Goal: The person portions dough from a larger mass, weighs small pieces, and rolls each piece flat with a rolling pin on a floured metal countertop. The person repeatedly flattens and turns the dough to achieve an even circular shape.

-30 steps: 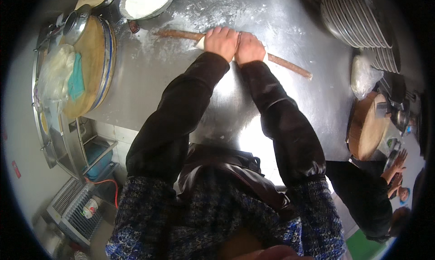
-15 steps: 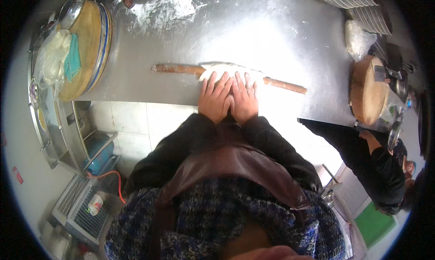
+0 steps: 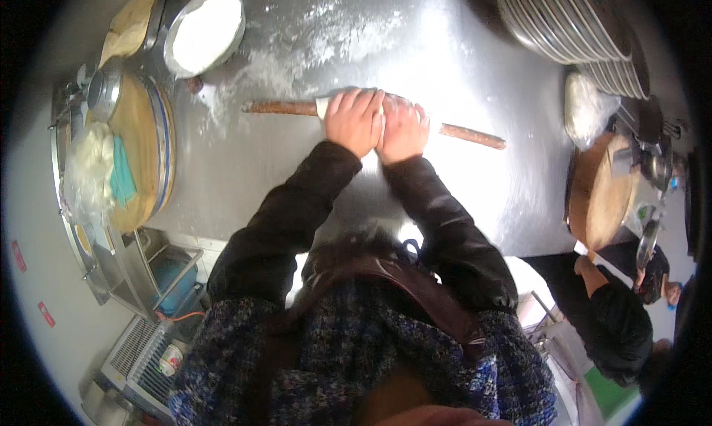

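A long brown wooden rolling pin (image 3: pixel 475 136) lies crosswise on the steel worktable, with white dough (image 3: pixel 322 107) wrapped round its middle. My left hand (image 3: pixel 354 120) and my right hand (image 3: pixel 403 129) sit side by side on the wrapped part, touching each other. Their fingers bend over the far side of the pin and cover most of the dough. Both bare ends of the pin stick out past my hands. Both forearms, in dark sleeves, reach forward over the table.
Flour is scattered on the steel table (image 3: pixel 222 174), beside a white-filled bowl (image 3: pixel 205 33). Round boards (image 3: pixel 141 159) and a plastic bag (image 3: pixel 89 162) stand at left. Stacked metal trays (image 3: pixel 552 18), a clear bag (image 3: pixel 586 110) and a thick chopping block (image 3: pixel 604 192) line the right. A person (image 3: pixel 612 315) works beyond.
My hands have pushed forward, away from my body, with arms more stretched. Fingers that lay flat now curl over the dough-wrapped pin. The view has shifted, bringing the white-filled bowl further into sight.
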The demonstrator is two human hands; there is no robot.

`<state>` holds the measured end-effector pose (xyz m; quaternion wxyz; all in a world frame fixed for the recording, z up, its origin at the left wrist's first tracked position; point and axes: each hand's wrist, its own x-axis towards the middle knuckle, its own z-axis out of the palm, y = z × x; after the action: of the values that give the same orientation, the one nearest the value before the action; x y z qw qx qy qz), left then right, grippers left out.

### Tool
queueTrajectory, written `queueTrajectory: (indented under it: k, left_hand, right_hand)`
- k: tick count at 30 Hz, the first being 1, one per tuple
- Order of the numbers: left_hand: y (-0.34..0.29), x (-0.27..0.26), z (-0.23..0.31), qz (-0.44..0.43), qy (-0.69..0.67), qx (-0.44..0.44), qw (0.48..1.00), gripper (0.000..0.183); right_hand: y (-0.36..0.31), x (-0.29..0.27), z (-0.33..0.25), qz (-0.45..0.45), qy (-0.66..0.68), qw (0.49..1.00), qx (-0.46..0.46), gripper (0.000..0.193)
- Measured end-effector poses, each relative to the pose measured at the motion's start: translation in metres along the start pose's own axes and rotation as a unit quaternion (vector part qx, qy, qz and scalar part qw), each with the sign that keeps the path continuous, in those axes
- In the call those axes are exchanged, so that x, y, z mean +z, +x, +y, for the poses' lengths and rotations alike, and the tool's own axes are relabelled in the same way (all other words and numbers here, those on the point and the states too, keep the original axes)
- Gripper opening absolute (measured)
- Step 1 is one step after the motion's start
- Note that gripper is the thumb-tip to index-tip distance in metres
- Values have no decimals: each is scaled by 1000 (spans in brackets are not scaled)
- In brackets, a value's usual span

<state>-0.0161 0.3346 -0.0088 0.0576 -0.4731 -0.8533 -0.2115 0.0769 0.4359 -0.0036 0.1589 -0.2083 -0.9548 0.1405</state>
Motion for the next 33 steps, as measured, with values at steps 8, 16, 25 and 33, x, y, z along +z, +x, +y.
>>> queueTrajectory:
  k: [8,16,25,33]
  left_hand:
    - [144,76,-68,55,57,-73,994,43]
    - [-38,-9,17,-70,45,-99,992,30]
    - [-173,-33,54,7,27,-8,1000,46]
    - [8,4,-13,-32,49,-22,998,46]
  right_hand:
    - [149,72,78,78,-74,993,-40,34]
    - [-28,5,1,-62,-47,997,-11,40]
    - [-167,-8,-44,33,-19,997,-63,46]
    - [22,16,5,-2,-30,999,18,32]
